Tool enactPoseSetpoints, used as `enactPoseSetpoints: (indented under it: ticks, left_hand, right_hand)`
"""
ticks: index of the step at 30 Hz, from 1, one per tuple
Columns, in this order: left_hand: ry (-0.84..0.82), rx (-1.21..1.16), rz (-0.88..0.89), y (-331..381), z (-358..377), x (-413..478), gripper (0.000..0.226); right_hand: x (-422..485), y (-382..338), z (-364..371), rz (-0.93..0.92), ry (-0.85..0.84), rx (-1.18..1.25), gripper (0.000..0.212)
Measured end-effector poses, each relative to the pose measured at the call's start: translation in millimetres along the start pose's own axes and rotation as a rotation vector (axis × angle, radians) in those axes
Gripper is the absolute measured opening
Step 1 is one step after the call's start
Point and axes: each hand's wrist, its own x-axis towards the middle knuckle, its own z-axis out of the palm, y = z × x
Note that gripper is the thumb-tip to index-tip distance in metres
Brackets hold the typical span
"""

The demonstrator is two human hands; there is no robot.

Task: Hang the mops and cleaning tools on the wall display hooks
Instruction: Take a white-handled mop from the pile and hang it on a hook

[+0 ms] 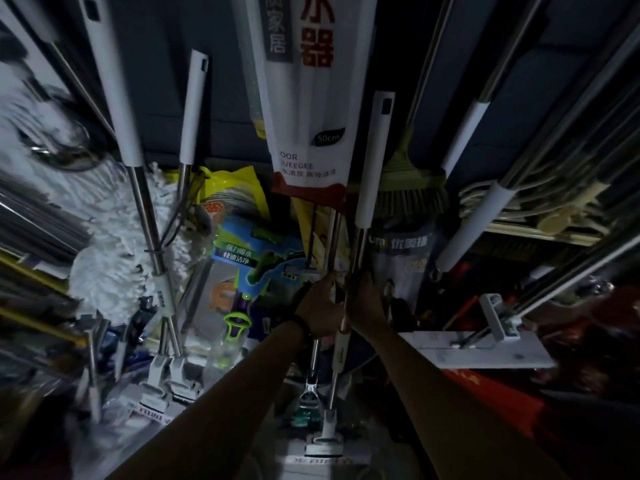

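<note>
Right hand [367, 303] grips the steel pole of a flat mop [375, 157], which stands upright against the dark wall display [228, 133], white grip uppermost. Left hand [318, 304], just beside it, curls round the pole of the packaged floor squeegee [311, 98].

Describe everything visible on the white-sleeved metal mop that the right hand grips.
The long mop with a white plastic-looking sleeve stands nearly upright. Its sleeve top has a rectangular hanging slot; below runs a shiny metal shaft, a pale collar, then a white hinged head. The right hand grips the shaft mid-length; the left hand curls beside it, apparently round a neighbouring metal pole.
</note>
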Motion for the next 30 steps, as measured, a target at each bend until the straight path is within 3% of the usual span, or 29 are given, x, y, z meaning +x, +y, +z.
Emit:
enactPoseSetpoints:
  ticks: [6, 9, 12, 14, 16, 18, 20, 25, 30]
  left_hand:
    - [-0.068, 0.064, -0.024, -21, -9, -20, 0.035]
    - [-0.116, 0.062, -0.055, -73, -3, -17, 0.038]
    - [-0.173, 0.046, -0.153, -98, -4, -56, 0.018]
    - [-0.19, 0.08, -0.192, -120, -3, -80, 0.019]
    - [-0.231, 0.128, -0.238, -146, -2, -99, 0.018]
    - [-0.269, 0.08, -0.314, -189, 6, -101, 0.032]
    - [-0.231, 0.007, -0.32, -185, 2, -133, 0.052]
    - [-0.229, -0.11, -0.428, -212, 20, -197, 0.013]
    - [-0.262, -0.308, -0.697, -240, 53, -258, 0.02]
  right_hand:
    - [-84, -8, -1, -0.009, 0.003, 0.066, 0.018]
    - [-134, -1, 15, 0.067, 0.049, 0.089, 0.019]
    - [-173, 14, 31, 0.199, 0.012, 0.12, 0.006]
    - [-194, 18, 39, 0.284, -0.011, 0.048, 0.002]
    - [-208, 23, 47, 0.376, 0.023, 0.047, 0.026]
    - [-221, 28, 57, 0.453, 0.037, 0.063, 0.036]
    - [-236, 35, 64, 0.477, -0.011, 0.0, 0.039]
    - [-271, 47, 63, 0.465, -0.05, -0.111, 0.035]
    - [-302, 47, 46, 0.313, -0.115, -0.192, 0.021]
